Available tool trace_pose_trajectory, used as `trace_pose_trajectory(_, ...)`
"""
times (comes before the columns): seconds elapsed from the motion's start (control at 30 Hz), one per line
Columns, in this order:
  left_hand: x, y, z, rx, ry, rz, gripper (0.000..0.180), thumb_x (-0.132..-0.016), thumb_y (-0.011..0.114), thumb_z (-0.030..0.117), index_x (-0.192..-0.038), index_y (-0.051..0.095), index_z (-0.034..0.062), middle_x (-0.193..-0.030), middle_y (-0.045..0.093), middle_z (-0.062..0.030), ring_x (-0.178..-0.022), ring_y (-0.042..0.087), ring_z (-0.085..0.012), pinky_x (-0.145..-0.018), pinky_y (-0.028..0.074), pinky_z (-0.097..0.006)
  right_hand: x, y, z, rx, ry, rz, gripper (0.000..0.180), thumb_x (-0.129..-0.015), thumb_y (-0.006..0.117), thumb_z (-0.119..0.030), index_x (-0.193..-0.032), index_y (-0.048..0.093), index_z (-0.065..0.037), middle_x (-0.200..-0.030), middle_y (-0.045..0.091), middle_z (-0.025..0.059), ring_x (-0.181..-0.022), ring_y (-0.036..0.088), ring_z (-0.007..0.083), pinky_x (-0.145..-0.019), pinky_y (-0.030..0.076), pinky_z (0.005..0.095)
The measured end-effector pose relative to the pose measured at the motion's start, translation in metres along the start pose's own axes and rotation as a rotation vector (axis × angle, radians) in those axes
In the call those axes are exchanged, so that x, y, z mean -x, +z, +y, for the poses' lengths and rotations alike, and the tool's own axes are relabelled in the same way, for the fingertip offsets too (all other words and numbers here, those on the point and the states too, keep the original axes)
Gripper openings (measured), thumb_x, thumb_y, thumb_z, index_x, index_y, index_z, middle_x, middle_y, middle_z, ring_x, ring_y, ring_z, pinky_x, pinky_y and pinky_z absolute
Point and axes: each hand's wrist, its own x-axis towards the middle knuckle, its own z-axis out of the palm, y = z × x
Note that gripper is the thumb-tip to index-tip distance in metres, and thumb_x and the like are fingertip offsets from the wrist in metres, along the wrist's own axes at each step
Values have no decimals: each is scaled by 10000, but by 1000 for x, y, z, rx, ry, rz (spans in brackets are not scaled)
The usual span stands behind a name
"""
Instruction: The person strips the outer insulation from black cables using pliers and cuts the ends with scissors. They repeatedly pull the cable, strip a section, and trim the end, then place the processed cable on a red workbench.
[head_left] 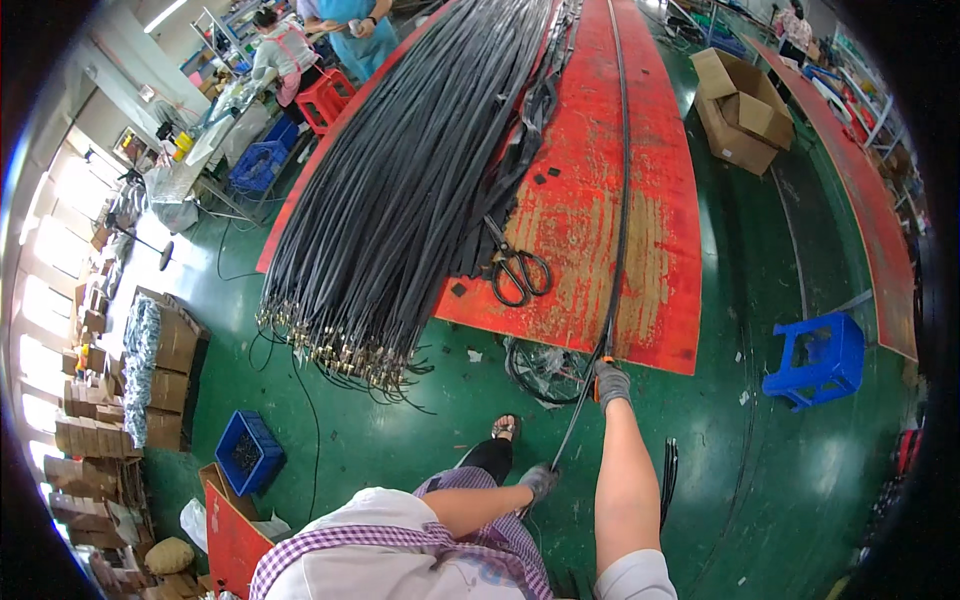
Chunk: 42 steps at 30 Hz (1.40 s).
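A long black cable (625,180) runs down the red table (575,290) and over its front edge towards me. My left hand (540,482), in a grey glove, is closed on the cable's near end, low in front of my body. At the table's front edge my right hand (611,383), also gloved, is closed beside the cable around a small orange-handled tool (606,360); its kind is hidden by my fingers. Scissors (518,275) with black handles lie on the table. To their left spreads a big bundle of black cables (400,180), its metal-tipped ends hanging over the edge.
A coil of black cable (540,375) lies under the table's front edge. A blue stool (817,360) and an open cardboard box (742,110) stand at the right. A blue crate (249,452) and stacked cartons (170,370) are at the left. Two people work at the far left.
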Motion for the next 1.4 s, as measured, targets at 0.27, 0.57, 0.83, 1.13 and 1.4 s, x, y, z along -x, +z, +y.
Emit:
trace_pose_trajectory(0.27,-16,-39,94,411,119,-48,392,-778,544,301,-1037,484,12,-821,582,-97,-661,543,-200,-566,437,-308,24,-17,-29,-3,186,-71,425,-696,526,-416,-807,538,-5,-816,539,163,-768,513,264,-674,393,365)
trace_pose_trajectory(0.57,-31,69,-116,-402,229,-21,351,-830,407,352,-1020,551,94,-884,581,-39,-752,530,-181,-750,416,-264,45,-28,-37,67,-248,-80,428,-723,503,-407,-858,578,-7,-856,571,141,-823,514,246,-711,386,354)
trace_pose_trajectory(0.83,-11,55,-90,-7,-45,-111,289,-827,424,324,-966,532,94,-761,553,-36,-670,527,-179,-661,423,-301,59,-41,-67,90,70,-131,428,-694,539,-385,-881,570,-1,-877,587,169,-814,557,280,-695,404,357)
trace_pose_trajectory(1.13,-9,31,-44,-84,4,69,225,-824,444,292,-906,511,94,-623,523,-34,-578,525,-176,-561,429,-342,63,-42,-71,33,118,-86,447,-671,561,-406,-837,571,9,-825,581,157,-786,552,265,-690,404,364)
trace_pose_trajectory(1.4,-21,-36,82,415,236,-50,254,-796,521,229,-944,486,26,-690,519,-53,-548,457,-150,-499,404,-295,55,-37,-69,25,284,-85,459,-676,563,-411,-823,554,24,-824,567,166,-769,542,252,-683,403,373)
